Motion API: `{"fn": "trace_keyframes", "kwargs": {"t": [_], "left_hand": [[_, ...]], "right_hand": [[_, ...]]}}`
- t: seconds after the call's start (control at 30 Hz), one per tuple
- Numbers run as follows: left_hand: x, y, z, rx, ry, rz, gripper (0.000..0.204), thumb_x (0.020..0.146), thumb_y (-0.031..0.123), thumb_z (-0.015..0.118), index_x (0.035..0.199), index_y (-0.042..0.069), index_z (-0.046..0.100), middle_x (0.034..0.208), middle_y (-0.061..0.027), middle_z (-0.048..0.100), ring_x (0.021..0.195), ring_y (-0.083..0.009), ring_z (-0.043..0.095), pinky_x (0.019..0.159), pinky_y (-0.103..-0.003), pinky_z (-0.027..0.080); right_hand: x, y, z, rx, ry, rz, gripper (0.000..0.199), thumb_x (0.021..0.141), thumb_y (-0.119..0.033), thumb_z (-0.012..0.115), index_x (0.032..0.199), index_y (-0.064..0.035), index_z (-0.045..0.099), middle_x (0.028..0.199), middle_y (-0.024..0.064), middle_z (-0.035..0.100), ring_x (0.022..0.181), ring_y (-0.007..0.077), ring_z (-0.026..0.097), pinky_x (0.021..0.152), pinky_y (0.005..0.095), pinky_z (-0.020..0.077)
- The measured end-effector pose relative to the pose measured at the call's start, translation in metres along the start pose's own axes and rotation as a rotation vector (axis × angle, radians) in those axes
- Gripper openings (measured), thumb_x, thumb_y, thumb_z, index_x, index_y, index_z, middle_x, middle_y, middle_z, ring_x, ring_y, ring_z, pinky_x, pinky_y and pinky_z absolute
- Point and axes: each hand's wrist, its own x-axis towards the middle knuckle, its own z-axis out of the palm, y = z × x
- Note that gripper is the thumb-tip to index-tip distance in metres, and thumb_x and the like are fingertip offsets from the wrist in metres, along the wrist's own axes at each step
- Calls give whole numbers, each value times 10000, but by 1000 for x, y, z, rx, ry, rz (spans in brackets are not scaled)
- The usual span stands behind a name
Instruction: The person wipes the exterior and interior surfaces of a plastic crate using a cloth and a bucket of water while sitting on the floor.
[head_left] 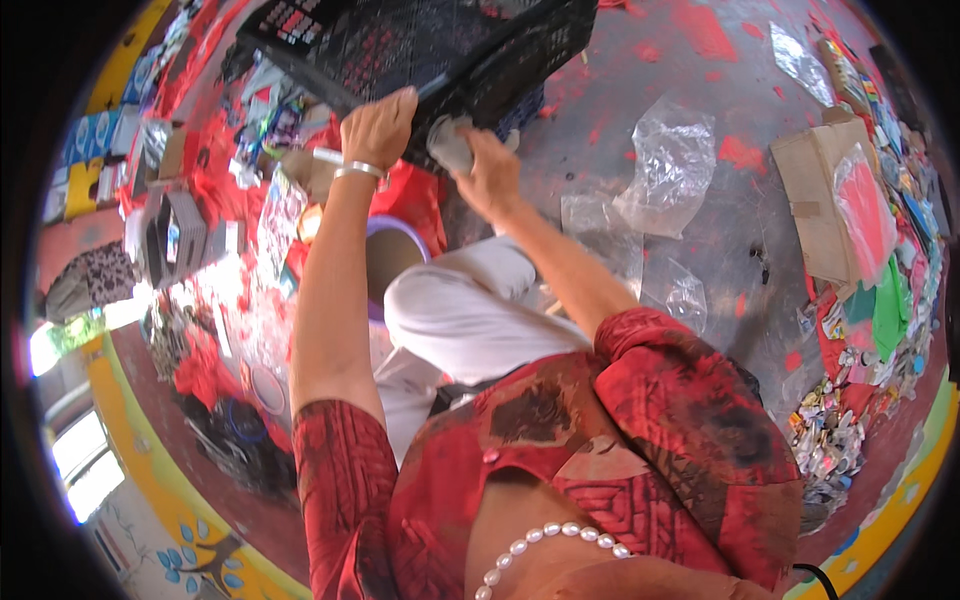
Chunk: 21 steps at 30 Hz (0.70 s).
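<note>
A black plastic crate (520, 62) with lattice walls is tilted in front of me. My left hand (378, 130) is closed on its near edge, a pale bangle round the wrist. In my right hand (488, 178) is a crumpled greyish cloth (450, 143), pressed against the crate's near side. The fingertips of that hand are partly hidden and slightly blurred. Part of a dark blue crate (527, 108) shows beneath the black one. Just below my hands stands a bucket with a purple rim (408, 228), close to my knee in white trousers (470, 300).
Clear plastic bags (668, 165) lie on the red-stained floor at right. An opened cardboard box (815, 205) with a pink packet (862, 215) leans near heaped small goods (835, 440). Red cloth (412, 195), more clutter and a grey crate (178, 238) are at left.
</note>
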Motion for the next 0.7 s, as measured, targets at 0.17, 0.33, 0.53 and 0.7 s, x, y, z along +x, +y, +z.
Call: {"fn": "trace_keyframes", "kwargs": {"t": [0.17,0.33,0.53,0.7], "left_hand": [[28,8,-1,-112,-133,-207,399,916,369,290,982,132,605,901,-133,635,809,-350,593,713,-458,458],[34,13,-11,-68,-244,-241,393,917,363,291,989,123,594,901,-133,628,824,-348,586,703,-452,460],[33,12,-24,31,-113,-74,271,915,246,338,952,113,571,949,-80,639,757,-316,608,642,-414,490],[48,26,-26,-37,-127,-137,312,930,291,305,906,120,565,810,-117,625,706,-341,590,601,-439,466]], "right_hand": [[16,18,5,-145,-154,-167,352,633,-71,630,972,-93,539,842,114,549,735,300,603,595,368,494],[2,74,-6,-314,-413,107,288,667,-82,578,951,-83,526,831,154,575,734,340,600,635,428,487],[78,128,-62,-230,111,378,332,694,-160,616,997,-50,536,898,195,617,821,381,593,722,447,465],[178,103,-96,-111,345,509,443,701,-127,600,1119,-44,475,939,215,606,868,407,571,760,453,450]]}}
